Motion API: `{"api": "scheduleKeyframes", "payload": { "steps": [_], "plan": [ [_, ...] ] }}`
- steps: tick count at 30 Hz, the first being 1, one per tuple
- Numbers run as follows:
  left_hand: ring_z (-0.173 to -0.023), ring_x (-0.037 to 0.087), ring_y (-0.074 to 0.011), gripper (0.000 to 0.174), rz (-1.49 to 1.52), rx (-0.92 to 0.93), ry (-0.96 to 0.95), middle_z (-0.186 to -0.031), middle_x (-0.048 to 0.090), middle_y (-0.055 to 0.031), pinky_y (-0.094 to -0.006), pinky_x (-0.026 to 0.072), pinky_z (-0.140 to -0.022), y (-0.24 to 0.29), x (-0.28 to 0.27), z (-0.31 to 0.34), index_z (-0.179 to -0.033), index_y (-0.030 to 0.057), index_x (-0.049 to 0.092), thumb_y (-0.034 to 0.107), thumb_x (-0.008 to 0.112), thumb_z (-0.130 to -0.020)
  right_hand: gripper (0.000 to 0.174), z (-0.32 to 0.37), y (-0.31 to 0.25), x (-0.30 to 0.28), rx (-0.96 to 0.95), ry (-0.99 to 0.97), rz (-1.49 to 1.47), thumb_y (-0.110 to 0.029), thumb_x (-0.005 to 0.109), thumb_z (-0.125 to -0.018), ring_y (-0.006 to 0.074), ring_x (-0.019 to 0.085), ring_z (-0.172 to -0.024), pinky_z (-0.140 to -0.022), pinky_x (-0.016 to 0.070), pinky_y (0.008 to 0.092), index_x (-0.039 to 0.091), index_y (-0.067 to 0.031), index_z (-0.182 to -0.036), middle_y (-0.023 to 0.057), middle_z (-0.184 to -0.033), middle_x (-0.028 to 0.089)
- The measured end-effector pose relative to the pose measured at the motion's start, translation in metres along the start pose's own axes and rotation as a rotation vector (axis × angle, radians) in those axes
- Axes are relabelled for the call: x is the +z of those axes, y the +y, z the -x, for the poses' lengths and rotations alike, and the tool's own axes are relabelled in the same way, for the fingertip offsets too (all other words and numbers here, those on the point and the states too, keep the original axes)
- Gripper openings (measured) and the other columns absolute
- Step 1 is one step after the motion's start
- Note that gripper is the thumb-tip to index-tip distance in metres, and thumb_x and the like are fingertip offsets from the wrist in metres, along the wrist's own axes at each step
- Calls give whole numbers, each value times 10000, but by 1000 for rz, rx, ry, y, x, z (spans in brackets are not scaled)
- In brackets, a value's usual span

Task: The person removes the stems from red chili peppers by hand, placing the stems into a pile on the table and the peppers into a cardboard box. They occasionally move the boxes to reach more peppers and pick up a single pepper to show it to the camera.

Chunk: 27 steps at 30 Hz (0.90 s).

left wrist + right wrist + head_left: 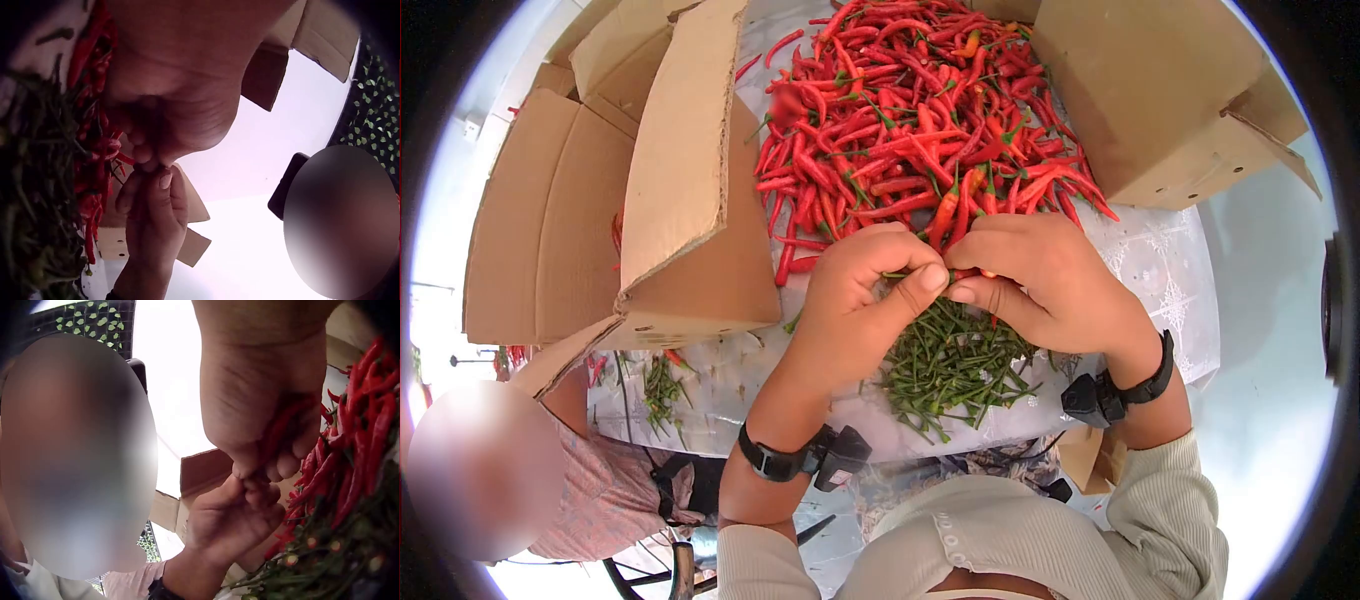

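Observation:
Above a heap of green chili stems [960, 370], both hands meet at their fingertips in the head view. The right hand [1055, 275] holds a red chili pepper [282, 425], which lies along its curled fingers in the right wrist view. At the pepper's end, the left hand [850, 300] pinches a green stem [893, 275] between thumb and forefinger. Just beyond the hands spreads a large pile of red chili peppers [900, 130], some with green stems. The fingers hide most of the held pepper in the head view.
Cardboard boxes stand left [685, 150] and right [1160, 100] of the pile. A plastic-covered table [1170, 300] lies underneath. Another small bunch of green stems [662, 390] is at the left, close to another person's patterned sleeve [600, 490].

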State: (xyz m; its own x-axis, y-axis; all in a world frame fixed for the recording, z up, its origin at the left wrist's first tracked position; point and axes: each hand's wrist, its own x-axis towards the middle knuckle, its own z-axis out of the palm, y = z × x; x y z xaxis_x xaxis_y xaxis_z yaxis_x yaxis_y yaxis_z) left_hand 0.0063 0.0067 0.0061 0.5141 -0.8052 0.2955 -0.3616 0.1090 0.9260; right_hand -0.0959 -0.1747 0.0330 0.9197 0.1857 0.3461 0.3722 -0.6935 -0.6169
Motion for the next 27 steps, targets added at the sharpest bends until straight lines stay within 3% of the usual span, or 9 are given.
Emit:
{"api": "scheduleKeyframes", "payload": {
  "steps": [6,18,27],
  "plan": [
    [-720,531,-141,139,107,-44,-15,-750,590,-40,-294,415,-677,2,-1,0,-827,11,636,137,649,-886,113,-1,9,3,-97,33,-191,-109,654,-843,269,565,-675,-606,432,354,598,-26,-896,86,-749,587],
    [-743,532,-112,156,219,-52,-36,-768,570,-29,-263,414,-674,0,-1,0,-848,2,635,147,642,-905,105,-1,5,1,28,5,-308,-102,652,-848,267,549,-670,-615,438,345,589,-22,-867,105,-739,565],
    [-749,549,-94,171,337,-17,-37,-789,579,-28,-243,445,-684,3,-1,0,-864,5,634,166,631,-920,123,-1,2,0,105,-20,-424,-145,633,-888,146,537,-653,-597,424,284,599,-27,-902,51,-727,566]
  ]
}}
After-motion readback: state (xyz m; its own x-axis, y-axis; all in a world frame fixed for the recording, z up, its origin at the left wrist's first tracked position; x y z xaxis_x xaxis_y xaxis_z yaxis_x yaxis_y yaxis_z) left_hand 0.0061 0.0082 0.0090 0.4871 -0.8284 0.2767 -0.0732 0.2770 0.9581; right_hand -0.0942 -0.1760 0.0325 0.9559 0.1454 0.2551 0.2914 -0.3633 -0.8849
